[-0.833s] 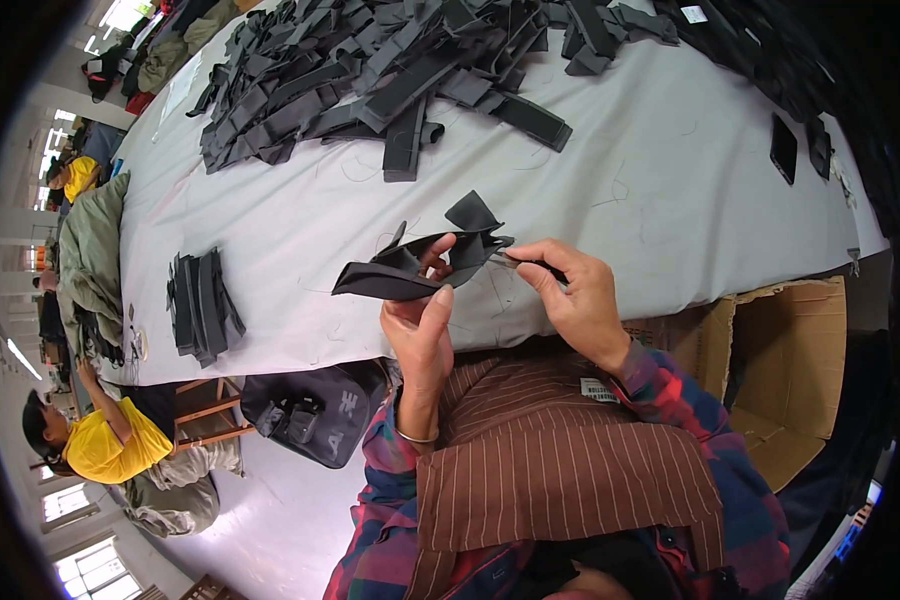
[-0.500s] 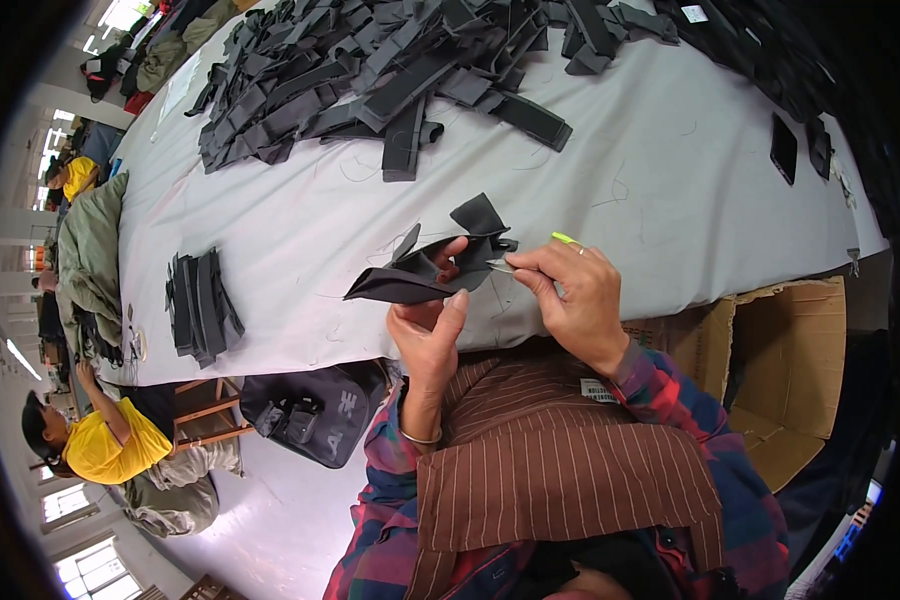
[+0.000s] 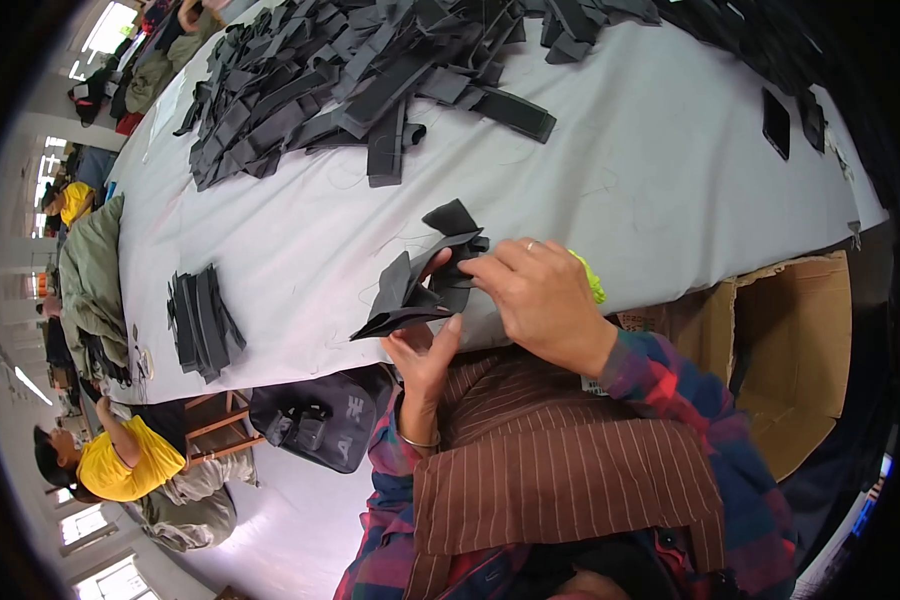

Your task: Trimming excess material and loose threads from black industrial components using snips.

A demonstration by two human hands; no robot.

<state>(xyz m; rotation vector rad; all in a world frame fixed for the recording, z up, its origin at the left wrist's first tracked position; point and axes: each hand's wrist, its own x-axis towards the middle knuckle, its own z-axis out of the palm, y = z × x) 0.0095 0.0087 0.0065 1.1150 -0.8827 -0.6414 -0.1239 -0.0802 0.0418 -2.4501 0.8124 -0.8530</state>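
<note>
Frame centre: left hand (image 3: pixel 425 362) pinches folded dark-grey fabric strip (image 3: pixel 394 284); right hand (image 3: pixel 543 300) bunched at its edge, hold unclear. Best keep that edge taut.

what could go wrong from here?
1. The yellow-green item at the right grip is mostly hidden; if its covered end is sharp, it might nick the dark cloth piece or the left grip, whose fingers are close by.
2. The cloth piece's folds stick out past the left grip, so it may twist or slip.
3. The small stack of strips lies near the table's edge; a bump might knock it off.
</note>
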